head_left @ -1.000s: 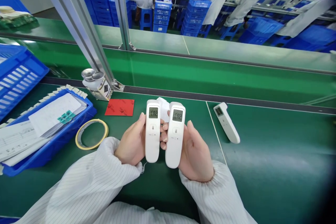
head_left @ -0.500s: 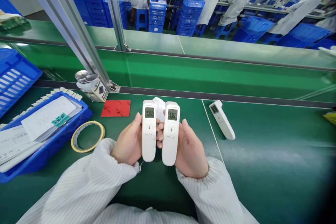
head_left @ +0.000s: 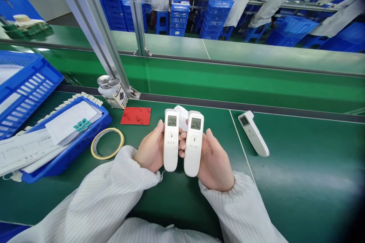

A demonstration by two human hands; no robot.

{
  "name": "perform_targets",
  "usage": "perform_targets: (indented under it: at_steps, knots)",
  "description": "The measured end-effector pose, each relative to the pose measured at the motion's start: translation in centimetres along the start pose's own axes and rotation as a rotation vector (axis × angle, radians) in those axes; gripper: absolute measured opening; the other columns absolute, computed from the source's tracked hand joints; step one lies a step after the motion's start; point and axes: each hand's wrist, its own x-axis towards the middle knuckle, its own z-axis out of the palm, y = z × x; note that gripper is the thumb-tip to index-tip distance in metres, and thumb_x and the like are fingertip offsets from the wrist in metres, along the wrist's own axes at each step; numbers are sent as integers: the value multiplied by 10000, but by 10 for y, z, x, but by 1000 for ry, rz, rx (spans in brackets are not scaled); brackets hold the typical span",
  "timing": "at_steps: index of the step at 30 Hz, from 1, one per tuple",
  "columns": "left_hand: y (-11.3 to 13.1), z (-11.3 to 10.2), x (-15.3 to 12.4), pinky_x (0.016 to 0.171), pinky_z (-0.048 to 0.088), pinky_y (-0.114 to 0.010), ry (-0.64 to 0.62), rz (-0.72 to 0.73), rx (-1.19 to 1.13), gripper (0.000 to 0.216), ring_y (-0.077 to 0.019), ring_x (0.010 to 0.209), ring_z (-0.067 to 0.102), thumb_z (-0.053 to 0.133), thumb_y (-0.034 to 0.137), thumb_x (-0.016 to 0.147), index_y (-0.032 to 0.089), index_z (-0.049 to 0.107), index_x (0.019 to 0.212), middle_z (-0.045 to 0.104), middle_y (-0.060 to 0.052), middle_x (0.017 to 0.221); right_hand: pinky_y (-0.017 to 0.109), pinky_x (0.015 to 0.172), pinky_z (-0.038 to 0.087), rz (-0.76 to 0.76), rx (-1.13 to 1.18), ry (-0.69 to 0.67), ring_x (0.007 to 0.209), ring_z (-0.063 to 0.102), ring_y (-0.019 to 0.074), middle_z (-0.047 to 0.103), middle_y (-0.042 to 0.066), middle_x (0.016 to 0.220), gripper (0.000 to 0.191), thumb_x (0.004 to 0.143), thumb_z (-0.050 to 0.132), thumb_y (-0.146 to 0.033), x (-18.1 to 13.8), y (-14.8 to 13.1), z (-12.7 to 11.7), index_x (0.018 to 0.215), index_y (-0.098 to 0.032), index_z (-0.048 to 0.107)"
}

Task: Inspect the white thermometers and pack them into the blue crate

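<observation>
My left hand [head_left: 149,150] grips a white handheld thermometer [head_left: 171,140] upright, its lit screen facing me. Beside it, my right hand [head_left: 215,159] grips a second white thermometer [head_left: 194,144] the same way, its screen also lit. The two devices stand side by side, almost touching, above the green table [head_left: 299,167]. A white cloth or paper [head_left: 182,112] shows just behind their tops. A third white thermometer [head_left: 253,133] lies flat on the table to the right, untouched.
A red card [head_left: 136,116], a roll of yellow tape [head_left: 107,143] and a blue tray with papers [head_left: 67,140] lie to the left. A small white device [head_left: 112,92] sits by an aluminium post [head_left: 94,34]. A green conveyor [head_left: 228,79] runs behind; people in white coats work far back.
Both hands hold the thermometers as before. The view has shifted slightly, so everything sits a little further right in the frame.
</observation>
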Motion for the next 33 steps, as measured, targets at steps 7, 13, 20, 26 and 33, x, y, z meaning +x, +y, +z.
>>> perform_targets:
  at_steps: [7, 13, 20, 26, 33]
  knots:
    - [-1, -5, 4, 631, 463, -318, -25, -15, -46, 583, -174, 700, 504, 228, 507, 976, 73, 616, 932, 503, -91, 862, 292, 695, 479, 6, 13, 17, 706, 547, 160, 614, 64, 825, 536, 964, 308, -524, 3, 1, 1, 898, -170, 704]
    - [-4, -10, 6, 607, 481, -332, 51, -8, -38, 531, -188, 706, 525, 280, 476, 977, 72, 620, 921, 536, -112, 866, 294, 662, 495, 23, 91, 50, 728, 578, 159, 646, 71, 908, 518, 993, 255, -444, 6, 4, -3, 957, -171, 694]
    - [-6, -12, 5, 607, 526, -351, 198, 51, 21, 413, -209, 694, 582, 386, 385, 971, 61, 634, 907, 595, -135, 819, 286, 698, 507, 93, 81, 95, 733, 594, 150, 656, 86, 882, 477, 979, 342, -416, 6, 1, -5, 957, -108, 705]
    - [-6, -12, 5, 531, 482, -327, 129, 32, 2, 428, -182, 591, 540, 411, 457, 953, 101, 601, 811, 565, -97, 718, 303, 681, 498, -116, -144, 151, 731, 589, 173, 662, 75, 827, 437, 968, 382, -458, -5, 12, 8, 916, -151, 688]
    - [-4, -7, 3, 448, 432, -301, 73, 92, 58, 359, -155, 465, 442, 406, 425, 955, 136, 580, 831, 467, -14, 558, 307, 707, 479, -458, -717, 105, 739, 572, 169, 662, 43, 916, 344, 998, 360, -402, -14, 25, 10, 1103, -230, 638]
